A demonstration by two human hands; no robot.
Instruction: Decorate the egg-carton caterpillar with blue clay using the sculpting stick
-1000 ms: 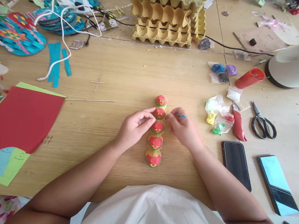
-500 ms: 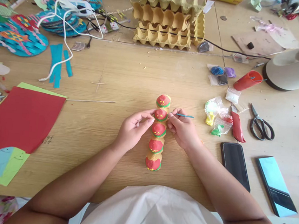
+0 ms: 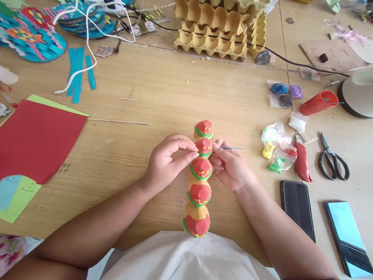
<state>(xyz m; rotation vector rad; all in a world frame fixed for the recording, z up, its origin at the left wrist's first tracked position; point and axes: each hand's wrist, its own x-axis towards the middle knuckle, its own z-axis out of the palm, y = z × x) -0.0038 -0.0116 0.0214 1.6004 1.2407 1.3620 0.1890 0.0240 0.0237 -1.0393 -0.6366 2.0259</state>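
Observation:
A strip of egg-carton cups (image 3: 201, 169) runs toward my body, its near end over the edge of my shirt. Red clay covers the domes, with green bands and small yellow faces. My left hand (image 3: 171, 160) pinches the left side of the second cup from the far end, thumb and forefinger close together. On the opposite side, my right hand (image 3: 232, 164) has its fingertips against the same cup. A thin blue stick-like tool (image 3: 232, 148) is held in that hand and points right. The fingers beneath the strip are partly hidden.
Right of my hands lie bagged clay (image 3: 278, 146), a red-handled cutter (image 3: 302, 160), scissors (image 3: 333, 158) and two phones (image 3: 298, 208). A red cup (image 3: 318, 103) lies farther back. Egg cartons (image 3: 212, 41) are stacked behind. Red paper (image 3: 34, 143) and a thin stick (image 3: 119, 121) are left.
The strip's near end has come up and toward my body, so it looks larger. Both hands keep hold beside the second cup. The view has shifted slightly.

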